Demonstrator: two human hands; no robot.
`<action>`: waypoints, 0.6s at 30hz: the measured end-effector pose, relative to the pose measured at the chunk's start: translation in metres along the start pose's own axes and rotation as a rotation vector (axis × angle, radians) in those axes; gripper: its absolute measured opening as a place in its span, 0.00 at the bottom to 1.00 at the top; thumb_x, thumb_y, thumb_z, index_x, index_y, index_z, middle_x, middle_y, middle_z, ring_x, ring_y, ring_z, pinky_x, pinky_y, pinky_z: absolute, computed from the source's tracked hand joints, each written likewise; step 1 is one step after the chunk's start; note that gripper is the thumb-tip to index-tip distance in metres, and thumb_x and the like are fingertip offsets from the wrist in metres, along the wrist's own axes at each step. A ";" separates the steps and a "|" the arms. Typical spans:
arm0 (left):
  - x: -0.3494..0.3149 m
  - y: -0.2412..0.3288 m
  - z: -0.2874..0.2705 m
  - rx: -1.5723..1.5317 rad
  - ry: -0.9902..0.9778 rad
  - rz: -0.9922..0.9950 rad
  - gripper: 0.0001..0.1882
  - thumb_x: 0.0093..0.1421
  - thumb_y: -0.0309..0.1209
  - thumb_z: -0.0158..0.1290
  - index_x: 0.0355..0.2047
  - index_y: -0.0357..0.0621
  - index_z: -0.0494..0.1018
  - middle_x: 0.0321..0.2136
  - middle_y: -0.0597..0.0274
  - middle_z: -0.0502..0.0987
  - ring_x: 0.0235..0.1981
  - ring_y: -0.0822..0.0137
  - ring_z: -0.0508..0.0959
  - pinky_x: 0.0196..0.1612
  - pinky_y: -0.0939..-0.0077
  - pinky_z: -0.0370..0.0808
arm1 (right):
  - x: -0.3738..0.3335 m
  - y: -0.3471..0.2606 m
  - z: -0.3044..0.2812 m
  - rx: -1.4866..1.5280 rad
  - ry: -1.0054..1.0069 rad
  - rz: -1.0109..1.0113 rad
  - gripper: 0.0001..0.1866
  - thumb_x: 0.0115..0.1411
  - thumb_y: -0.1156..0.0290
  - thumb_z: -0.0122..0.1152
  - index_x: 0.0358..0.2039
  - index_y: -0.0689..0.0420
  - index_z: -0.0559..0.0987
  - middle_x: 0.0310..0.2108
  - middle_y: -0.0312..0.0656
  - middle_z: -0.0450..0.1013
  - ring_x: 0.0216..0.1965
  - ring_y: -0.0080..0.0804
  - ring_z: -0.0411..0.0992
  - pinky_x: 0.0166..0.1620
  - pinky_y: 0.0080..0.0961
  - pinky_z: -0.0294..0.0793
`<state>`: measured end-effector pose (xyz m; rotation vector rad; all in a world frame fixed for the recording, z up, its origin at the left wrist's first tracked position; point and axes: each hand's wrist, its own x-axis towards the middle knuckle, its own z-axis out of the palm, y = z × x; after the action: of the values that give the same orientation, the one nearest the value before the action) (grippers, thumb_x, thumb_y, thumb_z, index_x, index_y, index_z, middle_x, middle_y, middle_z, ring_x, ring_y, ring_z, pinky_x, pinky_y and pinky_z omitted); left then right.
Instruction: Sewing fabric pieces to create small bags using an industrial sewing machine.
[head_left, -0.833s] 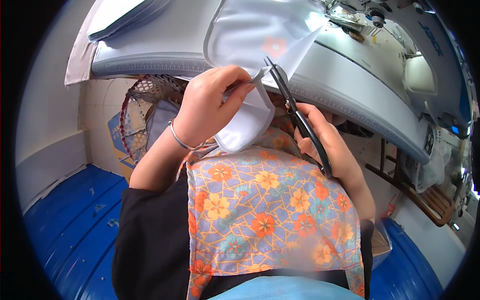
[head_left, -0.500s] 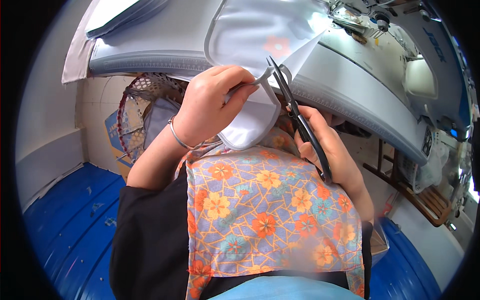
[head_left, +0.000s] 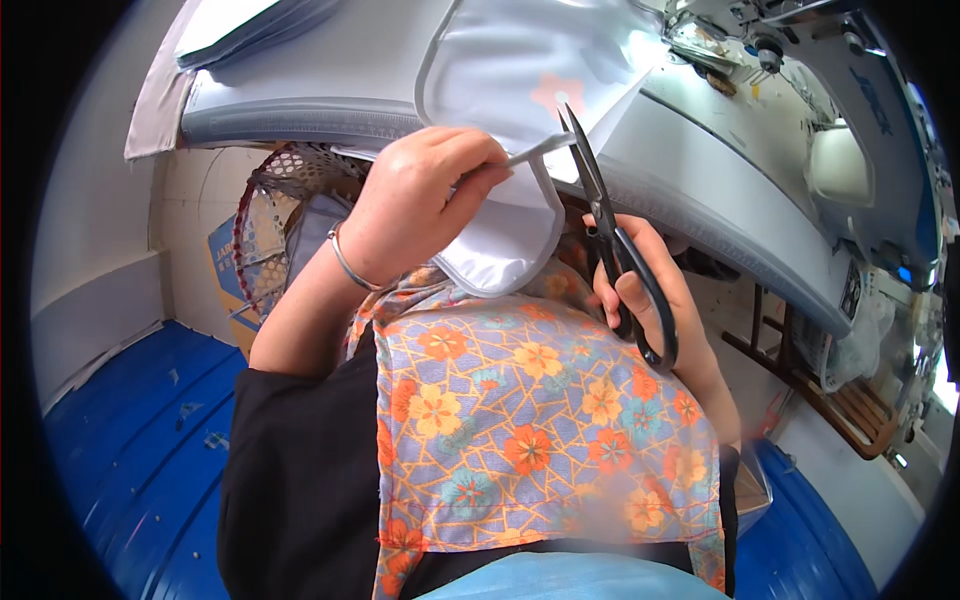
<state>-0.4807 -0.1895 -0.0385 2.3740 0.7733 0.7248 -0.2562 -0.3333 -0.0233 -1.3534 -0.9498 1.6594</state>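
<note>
My left hand is closed, thumb and finger pinching the grey-bound edge of a white fabric piece. The piece hangs below the hand, over my lap, with a rounded lower corner. From the pinch a short grey binding end sticks out to the right. In my right hand is a pair of scissors with black handles, fingers through the loops. Its blades point up and away, right by the tip of the binding end. Behind them, a white bound piece with a pink flower lies on the table.
A sewing machine stands at the right of the white table, whose front edge carries a ruler strip. A stack of white sheets lies at the back left. Below are a mesh basket and a brown wooden rack.
The scissors have shifted slightly right and turned more upright. A curl of binding that showed beyond the blades is no longer visible there. My left hand has hardly moved.
</note>
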 end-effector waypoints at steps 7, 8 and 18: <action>-0.060 -0.063 -0.048 -0.052 0.277 -0.582 0.07 0.65 0.23 0.54 0.42 0.38 0.77 0.31 0.62 0.79 0.29 0.75 0.74 0.33 0.77 0.73 | -0.024 0.004 -0.031 -0.145 0.215 -0.203 0.42 0.66 0.38 0.55 0.63 0.66 0.65 0.20 0.29 0.61 0.19 0.13 0.59 0.30 0.14 0.68; -0.077 -0.085 -0.072 -0.092 0.363 -0.615 0.07 0.67 0.25 0.53 0.43 0.38 0.77 0.32 0.68 0.79 0.31 0.79 0.73 0.33 0.81 0.72 | -0.031 0.008 -0.050 -0.194 0.283 -0.279 0.42 0.66 0.39 0.55 0.62 0.67 0.65 0.20 0.29 0.61 0.19 0.13 0.59 0.29 0.14 0.67; -0.192 -0.253 -0.090 0.524 -0.181 -0.728 0.10 0.59 0.35 0.57 0.37 0.45 0.81 0.34 0.49 0.82 0.38 0.49 0.83 0.42 0.56 0.78 | -0.049 0.018 -0.164 -0.630 0.984 -0.087 0.22 0.69 0.67 0.58 0.62 0.55 0.73 0.20 0.28 0.62 0.23 0.14 0.61 0.30 0.13 0.64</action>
<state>-0.7609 -0.1100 -0.1934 2.2567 1.7680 -0.0071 -0.0899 -0.3731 -0.0451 -2.1768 -0.8907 0.4363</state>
